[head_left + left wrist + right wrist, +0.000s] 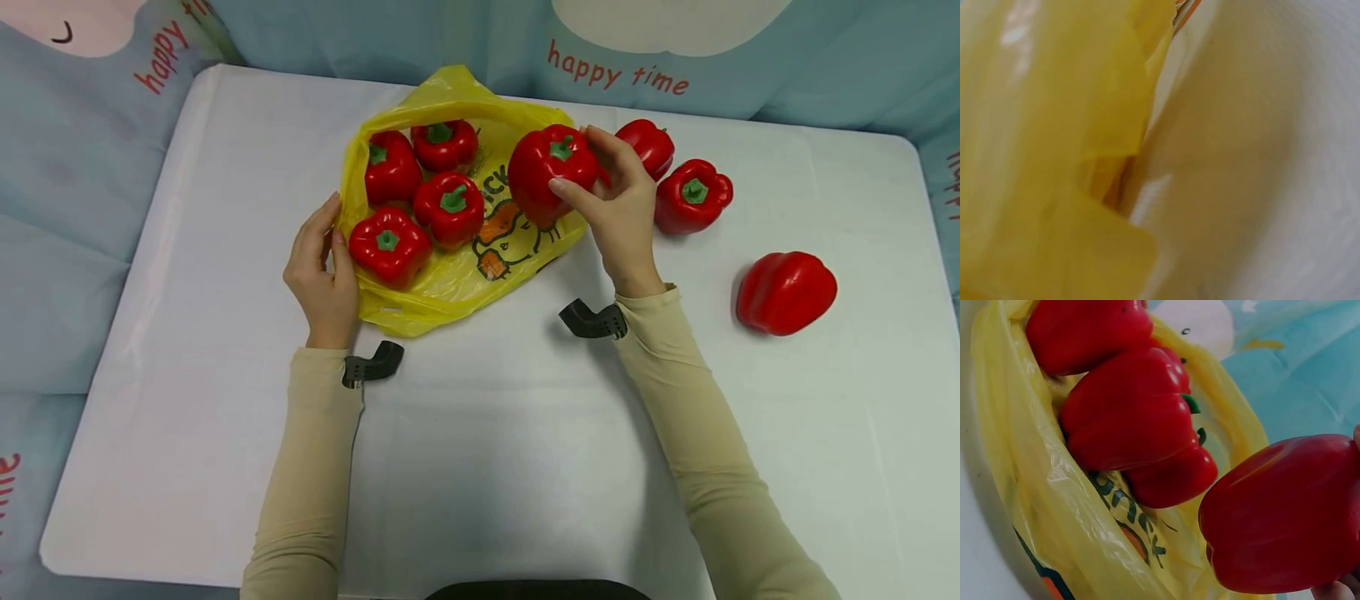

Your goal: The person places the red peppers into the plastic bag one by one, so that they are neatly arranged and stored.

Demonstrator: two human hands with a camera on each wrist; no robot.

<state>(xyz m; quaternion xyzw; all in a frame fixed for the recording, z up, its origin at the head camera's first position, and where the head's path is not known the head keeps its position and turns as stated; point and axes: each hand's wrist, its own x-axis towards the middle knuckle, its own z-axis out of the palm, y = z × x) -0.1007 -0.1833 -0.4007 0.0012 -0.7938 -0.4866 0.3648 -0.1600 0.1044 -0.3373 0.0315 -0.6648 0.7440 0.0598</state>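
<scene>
My right hand [626,208] grips a red bell pepper [546,171] between thumb and fingers, over the right side of a yellow plastic bag [450,304]. In the right wrist view this bell pepper [1279,515] is held on its side, apart from those in the bag. Several red bell peppers with green stems, one of them a front pepper [390,250], stand together in the bag's left part. At the bag's left rim, my left hand [322,275] holds the plastic between thumb and fingers. Its wrist view shows mostly the blurred yellow bag [1054,156], hiding the fingers.
Right of the bag, two bell peppers lie close together, one at the back [647,148] and one in front [693,197]. Another bell pepper [786,293] lies on its side farther right on the white table [480,467]. A blue printed curtain [480,42] hangs behind.
</scene>
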